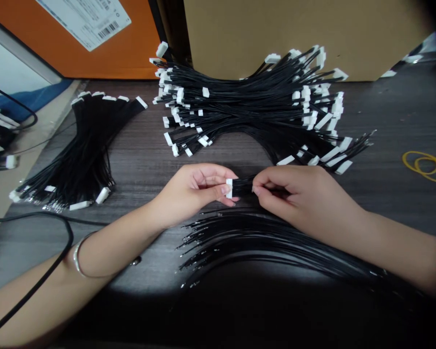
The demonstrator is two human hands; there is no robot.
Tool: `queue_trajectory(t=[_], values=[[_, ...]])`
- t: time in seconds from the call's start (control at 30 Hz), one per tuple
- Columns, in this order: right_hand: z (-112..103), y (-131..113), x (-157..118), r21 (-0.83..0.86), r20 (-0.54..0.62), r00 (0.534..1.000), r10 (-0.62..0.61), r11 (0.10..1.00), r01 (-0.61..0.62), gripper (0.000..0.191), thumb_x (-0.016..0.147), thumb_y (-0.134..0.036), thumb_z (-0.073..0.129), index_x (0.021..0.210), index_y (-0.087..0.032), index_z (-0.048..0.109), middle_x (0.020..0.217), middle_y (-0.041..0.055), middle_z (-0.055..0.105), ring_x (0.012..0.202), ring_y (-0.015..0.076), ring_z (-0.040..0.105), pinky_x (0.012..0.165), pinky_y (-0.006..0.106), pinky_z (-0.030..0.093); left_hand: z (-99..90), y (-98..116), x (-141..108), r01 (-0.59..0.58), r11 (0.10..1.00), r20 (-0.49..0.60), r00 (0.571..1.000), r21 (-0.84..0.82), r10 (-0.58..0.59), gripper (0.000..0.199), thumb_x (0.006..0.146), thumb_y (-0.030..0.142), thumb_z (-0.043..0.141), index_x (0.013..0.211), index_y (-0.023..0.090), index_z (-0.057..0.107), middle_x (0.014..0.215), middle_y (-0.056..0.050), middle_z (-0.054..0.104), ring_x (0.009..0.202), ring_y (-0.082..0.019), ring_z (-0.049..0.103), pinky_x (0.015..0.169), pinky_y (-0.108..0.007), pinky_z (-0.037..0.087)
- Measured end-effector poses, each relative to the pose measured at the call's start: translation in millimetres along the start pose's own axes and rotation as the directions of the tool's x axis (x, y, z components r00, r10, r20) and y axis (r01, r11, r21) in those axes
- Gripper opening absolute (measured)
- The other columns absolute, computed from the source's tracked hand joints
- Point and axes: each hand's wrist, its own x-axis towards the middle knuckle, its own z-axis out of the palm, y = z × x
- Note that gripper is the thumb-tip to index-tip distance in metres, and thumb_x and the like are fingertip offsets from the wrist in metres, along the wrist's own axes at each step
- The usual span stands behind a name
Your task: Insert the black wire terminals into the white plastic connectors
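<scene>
Between the thumb and fingers of my left hand (199, 191) is a white connector housing (229, 188), held upright at the middle of the table. Several black wires (242, 187) run out of its right side toward my right hand (294, 191). The thumb and forefinger of that hand are pinched together on a black wire close to the housing; its tip is hidden. Just below both hands lies a loose bundle of black wires (247, 237) with bare metal terminals at the left ends.
A large pile of black cables with white connectors (247, 97) lies behind my hands. Another cable bundle (87, 140) is at left. Yellow rubber bands (426, 166) lie at right. An orange box (58, 43) and a cardboard box (294, 34) stand behind. A black cord (70, 232) crosses my left forearm.
</scene>
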Motion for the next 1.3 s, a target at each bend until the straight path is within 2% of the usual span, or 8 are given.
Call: queue_trajectory(t=[0.3,0.5,0.6,0.7,0.8,0.93,1.1,1.3], values=[[5,-7,2,-0.03,0.05,0.998,-0.029,0.999,0.03,0.016,0.09,-0.02,0.049,0.08,-0.017,0.061,0.067,-0.001,0.06,0.057,0.0085,0.05,0.055,0.023,0.037,3.5,0,0,0.012,0.999,-0.004,1.0,0.034,-0.012,0.011,0.079,0.01,0.068,0.091,0.009,0.068,0.078,-0.003,0.071,0.072,-0.01,0.068,0.072,-0.02,0.058],[4,-1,2,-0.04,0.085,0.996,-0.009,0.999,0.013,0.017,0.091,-0.022,0.049,0.082,-0.019,0.063,0.07,-0.0013,0.062,0.059,0.0093,0.053,0.056,0.024,0.038,5.1,-2,1,0.017,0.999,-0.025,1.0,0.028,-0.016,0.01,0.079,0.009,0.067,0.089,0.01,0.068,0.079,-0.003,0.071,0.071,-0.012,0.069,0.073,-0.025,0.059],[-5,-2,-1,-0.177,0.061,0.995,-0.076,0.98,0.085,0.015,0.091,-0.028,0.052,0.089,-0.019,0.063,0.079,0.0018,0.064,0.066,0.0129,0.057,0.062,0.028,0.042,4.9,-4,2,-0.001,1.0,-0.032,0.999,-0.011,0.0,0.013,0.079,0.01,0.067,0.092,0.009,0.068,0.079,-0.003,0.071,0.073,-0.012,0.068,0.075,-0.026,0.059],[-12,-9,-7,-0.345,-0.08,0.976,-0.204,0.924,0.164,0.013,0.09,-0.027,0.054,0.093,-0.017,0.061,0.093,0.0081,0.063,0.083,0.0182,0.059,0.072,0.031,0.045,3.0,-6,3,-0.023,0.996,-0.055,0.998,-0.083,0.019,0.014,0.079,0.01,0.068,0.093,0.008,0.067,0.077,-0.004,0.07,0.072,-0.012,0.068,0.073,-0.026,0.059],[-8,-16,-13,-0.277,-0.01,0.968,-0.251,0.931,0.239,0.009,0.09,-0.021,0.052,0.087,-0.018,0.06,0.088,0.0058,0.061,0.078,0.0155,0.059,0.068,0.028,0.046,0.7,-9,4,-0.034,0.987,-0.076,0.997,-0.157,0.022,0.015,0.078,0.011,0.069,0.093,0.008,0.068,0.077,-0.003,0.07,0.072,-0.013,0.069,0.074,-0.028,0.059],[9,-12,-15,-0.15,0.165,0.968,-0.189,0.965,0.214,0.012,0.091,-0.02,0.051,0.088,-0.017,0.062,0.087,0.0054,0.062,0.078,0.0161,0.059,0.069,0.03,0.048,-0.6,-10,5,-0.042,0.985,-0.08,0.996,-0.169,0.029,0.016,0.077,0.011,0.07,0.093,0.009,0.068,0.078,-0.003,0.07,0.073,-0.013,0.069,0.075,-0.028,0.059],[17,-8,-13,-0.1,0.156,0.985,-0.08,0.99,0.096,0.004,0.087,-0.017,0.057,0.086,-0.018,0.061,0.085,0.0044,0.061,0.077,0.0158,0.058,0.07,0.029,0.047,0.8,-8,5,-0.045,0.99,-0.092,0.995,-0.132,0.033,0.015,0.077,0.012,0.07,0.092,0.009,0.068,0.076,-0.002,0.069,0.073,-0.012,0.068,0.074,-0.028,0.059],[20,-14,-16,-0.116,0.195,0.981,-0.018,0.992,0.041,0.012,0.089,-0.013,0.05,0.082,-0.018,0.058,0.09,0.0065,0.058,0.085,0.018,0.055,0.078,0.033,0.046,0.0,-6,5,-0.039,0.991,-0.084,0.996,-0.129,0.029,0.014,0.079,0.01,0.069,0.092,0.009,0.068,0.074,-0.002,0.07,0.07,-0.011,0.068,0.072,-0.024,0.059]])
